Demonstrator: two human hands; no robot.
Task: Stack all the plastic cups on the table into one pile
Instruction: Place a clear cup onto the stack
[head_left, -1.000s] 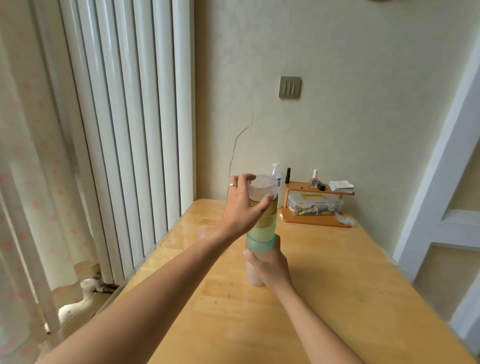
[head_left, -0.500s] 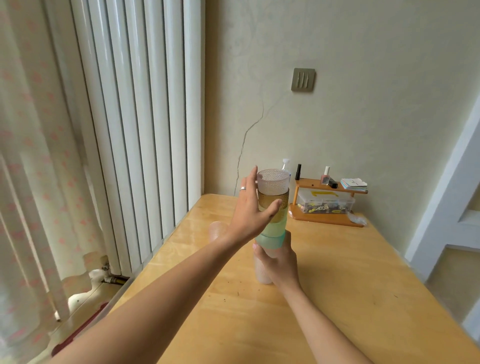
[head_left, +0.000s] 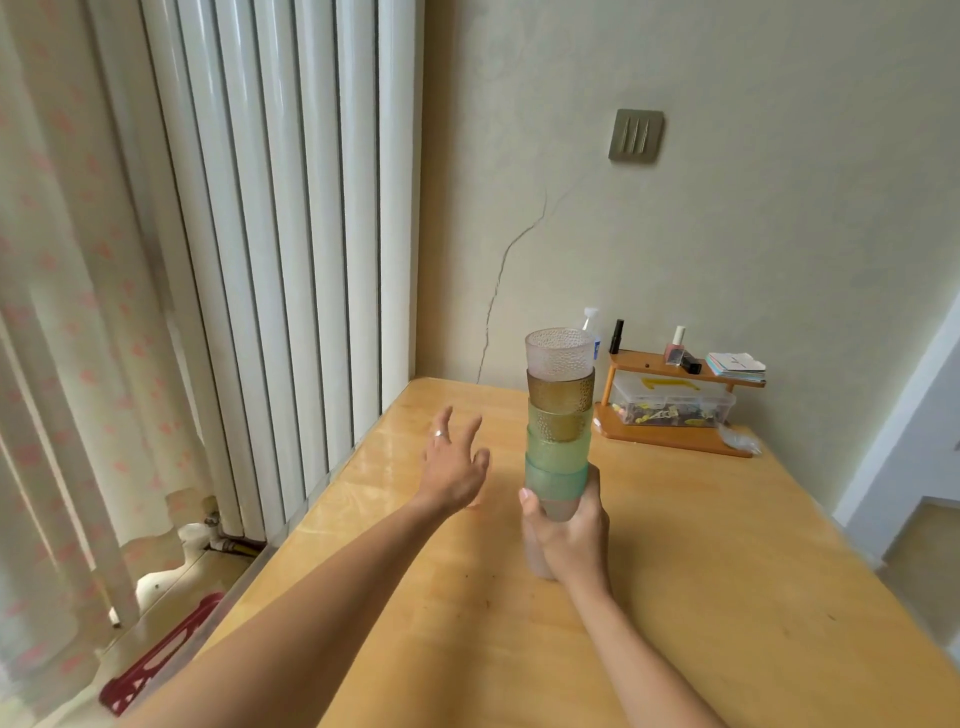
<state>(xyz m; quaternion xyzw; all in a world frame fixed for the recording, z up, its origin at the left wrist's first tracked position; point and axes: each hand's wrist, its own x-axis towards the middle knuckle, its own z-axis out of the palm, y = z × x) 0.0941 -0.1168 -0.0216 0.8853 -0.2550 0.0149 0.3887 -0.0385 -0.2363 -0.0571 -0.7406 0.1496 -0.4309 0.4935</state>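
Observation:
A tall stack of plastic cups (head_left: 559, 415) stands upright on the wooden table (head_left: 701, 597): clear on top, then amber, green and teal ones, with a frosted one at the bottom. My right hand (head_left: 569, 525) grips the lower part of the stack. Left of the stack, my left hand (head_left: 454, 462) hovers over the table with fingers spread and nothing in it. Behind that hand a pale pink cup (head_left: 475, 501) is mostly hidden.
A small wooden shelf (head_left: 670, 436) with a clear box, bottles and cards stands at the table's back right against the wall. A spray bottle (head_left: 589, 322) is behind the stack. White vertical blinds (head_left: 270, 260) and a curtain run along the left.
My left hand let go of the top of the stack and moved down and left over the table. The right hand kept its hold on the stack's base.

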